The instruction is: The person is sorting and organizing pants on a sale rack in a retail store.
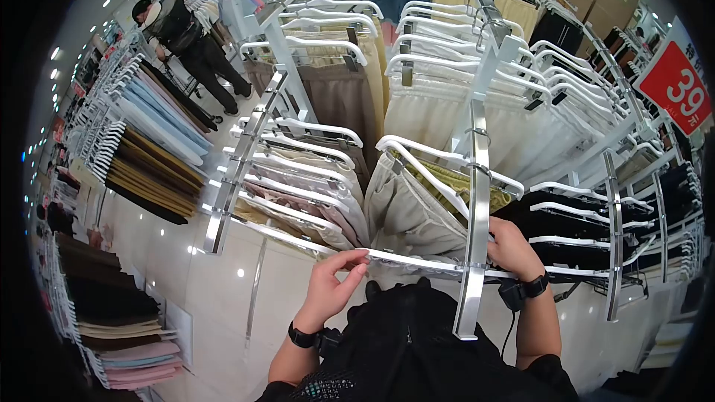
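My left hand (337, 283) is at the left end of the front white hanger (413, 260), its fingertips on the hanger and the thumb just below. Clear clips show along that hanger. My right hand (515, 249) is beside the chrome rail arm (474, 253), near the hanger's other end. Its fingers curl inward, and their tips are partly hidden behind the rail arm, so what they hold cannot be made out. Just beyond my hands hang light grey trousers (402, 208) on a slanted white hanger (430, 177). Yellow-green trousers (439, 190) hang behind them.
Beige and pink trousers (305, 193) hang on the left chrome arm (242, 171). Black garments (570, 223) hang to the right. A red price sign (674, 82) stands at upper right. A person in dark clothes (190, 37) stands in the aisle at upper left. Folded-over trousers (145, 175) line the left.
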The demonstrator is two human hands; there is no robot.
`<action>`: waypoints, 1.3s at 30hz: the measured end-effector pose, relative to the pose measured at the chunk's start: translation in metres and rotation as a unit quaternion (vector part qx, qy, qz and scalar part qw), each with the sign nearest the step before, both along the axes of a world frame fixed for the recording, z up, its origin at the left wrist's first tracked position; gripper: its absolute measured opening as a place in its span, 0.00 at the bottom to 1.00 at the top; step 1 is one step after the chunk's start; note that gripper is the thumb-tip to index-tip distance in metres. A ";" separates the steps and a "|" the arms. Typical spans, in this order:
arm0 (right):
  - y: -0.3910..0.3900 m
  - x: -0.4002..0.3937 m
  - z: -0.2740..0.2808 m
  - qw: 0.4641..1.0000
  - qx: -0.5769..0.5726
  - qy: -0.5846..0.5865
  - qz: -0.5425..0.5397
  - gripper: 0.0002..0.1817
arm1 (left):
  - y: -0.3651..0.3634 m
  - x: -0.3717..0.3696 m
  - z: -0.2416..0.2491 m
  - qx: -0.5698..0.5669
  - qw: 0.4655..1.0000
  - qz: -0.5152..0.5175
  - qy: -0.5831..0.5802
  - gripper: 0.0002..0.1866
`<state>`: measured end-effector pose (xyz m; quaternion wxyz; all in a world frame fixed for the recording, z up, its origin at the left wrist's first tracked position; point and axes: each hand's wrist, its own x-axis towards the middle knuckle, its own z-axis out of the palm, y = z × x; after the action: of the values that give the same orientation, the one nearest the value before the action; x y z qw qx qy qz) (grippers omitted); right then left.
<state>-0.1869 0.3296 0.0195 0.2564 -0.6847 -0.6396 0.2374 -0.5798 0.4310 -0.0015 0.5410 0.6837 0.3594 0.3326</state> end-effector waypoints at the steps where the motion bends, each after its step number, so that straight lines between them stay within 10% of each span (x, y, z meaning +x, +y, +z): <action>1: -0.002 -0.001 0.001 1.000 -0.001 -0.001 -0.015 0.12 | 0.002 0.000 -0.001 0.005 1.000 -0.004 -0.003 0.15; 18: -0.037 -0.009 0.028 0.994 -0.026 0.107 -0.025 0.10 | 0.021 0.024 0.024 0.125 0.990 0.056 -0.025 0.11; 39: -0.046 0.008 0.012 0.976 0.145 -0.048 -0.153 0.17 | 0.075 0.095 -0.004 0.145 0.986 0.052 0.071 0.39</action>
<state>-0.1791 0.2836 0.0313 0.3555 -0.7403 -0.5667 0.0667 -0.4845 0.5056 -0.0053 0.3914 0.7570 0.3799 0.3597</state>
